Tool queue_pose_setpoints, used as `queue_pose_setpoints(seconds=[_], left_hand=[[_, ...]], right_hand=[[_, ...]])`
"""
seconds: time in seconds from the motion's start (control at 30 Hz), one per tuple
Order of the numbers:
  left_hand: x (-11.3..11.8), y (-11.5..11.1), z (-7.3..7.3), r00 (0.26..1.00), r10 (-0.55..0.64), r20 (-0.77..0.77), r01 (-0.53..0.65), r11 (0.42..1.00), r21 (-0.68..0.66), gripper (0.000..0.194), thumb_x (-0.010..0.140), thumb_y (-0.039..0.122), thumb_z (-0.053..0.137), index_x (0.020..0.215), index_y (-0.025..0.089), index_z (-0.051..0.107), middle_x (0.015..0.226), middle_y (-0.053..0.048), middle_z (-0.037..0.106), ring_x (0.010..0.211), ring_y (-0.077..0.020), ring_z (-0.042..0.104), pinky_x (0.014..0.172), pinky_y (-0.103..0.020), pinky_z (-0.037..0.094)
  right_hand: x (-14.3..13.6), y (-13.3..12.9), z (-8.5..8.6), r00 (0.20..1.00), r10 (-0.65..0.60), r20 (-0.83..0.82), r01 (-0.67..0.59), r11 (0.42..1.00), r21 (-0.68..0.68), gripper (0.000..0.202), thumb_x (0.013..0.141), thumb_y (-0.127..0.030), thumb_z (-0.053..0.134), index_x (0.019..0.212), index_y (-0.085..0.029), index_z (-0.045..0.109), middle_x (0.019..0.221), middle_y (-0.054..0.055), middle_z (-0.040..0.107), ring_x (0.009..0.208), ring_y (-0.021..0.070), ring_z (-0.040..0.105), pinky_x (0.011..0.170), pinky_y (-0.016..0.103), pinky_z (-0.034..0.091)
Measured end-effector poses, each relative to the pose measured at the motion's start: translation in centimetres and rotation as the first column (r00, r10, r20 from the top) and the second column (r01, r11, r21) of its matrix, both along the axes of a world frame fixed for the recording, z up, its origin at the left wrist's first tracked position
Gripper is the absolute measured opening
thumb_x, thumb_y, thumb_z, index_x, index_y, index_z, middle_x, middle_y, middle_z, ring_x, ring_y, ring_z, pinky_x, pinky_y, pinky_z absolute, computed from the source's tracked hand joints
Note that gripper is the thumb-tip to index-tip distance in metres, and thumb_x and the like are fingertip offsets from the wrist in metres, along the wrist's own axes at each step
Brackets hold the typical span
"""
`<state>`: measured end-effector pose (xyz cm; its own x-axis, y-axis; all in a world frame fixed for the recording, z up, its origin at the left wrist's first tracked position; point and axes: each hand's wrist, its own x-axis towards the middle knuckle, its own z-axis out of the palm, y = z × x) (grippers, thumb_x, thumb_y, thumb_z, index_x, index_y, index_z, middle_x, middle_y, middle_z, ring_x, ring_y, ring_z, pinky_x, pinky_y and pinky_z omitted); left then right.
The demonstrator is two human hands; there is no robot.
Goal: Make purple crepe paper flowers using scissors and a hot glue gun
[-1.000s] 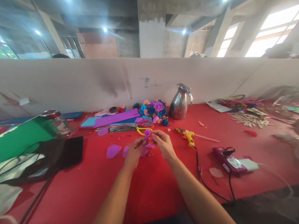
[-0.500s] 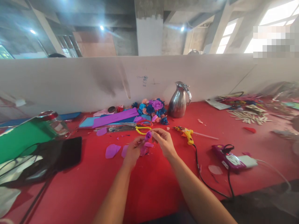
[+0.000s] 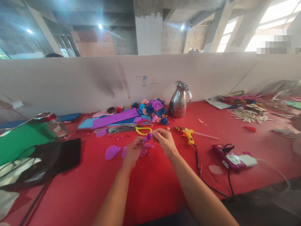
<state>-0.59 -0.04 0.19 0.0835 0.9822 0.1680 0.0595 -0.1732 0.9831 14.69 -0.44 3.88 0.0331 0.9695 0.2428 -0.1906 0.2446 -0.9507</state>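
Purple paper rosette (image 3: 148, 137) is above red tbl (image 3: 155, 191) btwn hands, base pinched in L hand (image 3: 133, 152), axis slanting up twd R hand (image 3: 166, 142), fingertips v. near its rim, grip/contact unclear.

Both the left hand (image 3: 132, 152) and the right hand (image 3: 166, 142) are bare, as are the wrists and the forearms (image 3: 192, 182), which broaden toward the bottom edge. There, a dark patch (image 3: 174, 219), probably clothing, shows between them, too blurred for detail.
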Motion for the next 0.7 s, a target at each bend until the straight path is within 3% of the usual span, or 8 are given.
queue_pose_setpoints(seconds=[0.23,0.5,0.7], left_hand=[[-0.05,-0.04,0.18,1.0,0.001,0.031,-0.001,1.0,0.009,0.021,0.073,0.04,0.067,0.08,0.02,0.068,0.076,0.0,0.062,0.07,-0.0138,0.051,0.064,-0.023,0.038],[-0.23,-0.09,0.08,0.944,-0.168,0.283,0.22,0.962,-0.162,0.026,0.066,0.04,0.074,0.073,0.017,0.063,0.068,0.0,0.057,0.063,-0.0118,0.05,0.061,-0.023,0.038],[-0.3,-0.1,-0.01,0.948,-0.16,0.275,0.211,0.963,-0.165,0.026,0.066,0.04,0.075,0.071,0.017,0.064,0.067,0.0,0.056,0.062,-0.0114,0.048,0.062,-0.023,0.037]], right_hand=[[-0.01,-0.01,0.42,1.0,-0.002,0.01,0.002,0.999,-0.044,0.017,0.065,-0.033,0.061,0.061,-0.017,0.061,0.052,-0.003,0.054,0.049,0.0086,0.044,0.051,0.022,0.034],[-0.08,0.19,-0.23,0.992,0.061,-0.112,-0.072,0.993,-0.094,0.018,0.066,-0.035,0.062,0.063,-0.017,0.058,0.053,-0.003,0.054,0.048,0.0077,0.043,0.05,0.022,0.031],[-0.14,0.02,-0.22,0.99,0.059,-0.13,-0.071,0.993,-0.091,0.017,0.066,-0.034,0.063,0.067,-0.018,0.059,0.055,-0.003,0.055,0.05,0.0085,0.046,0.05,0.022,0.031]])
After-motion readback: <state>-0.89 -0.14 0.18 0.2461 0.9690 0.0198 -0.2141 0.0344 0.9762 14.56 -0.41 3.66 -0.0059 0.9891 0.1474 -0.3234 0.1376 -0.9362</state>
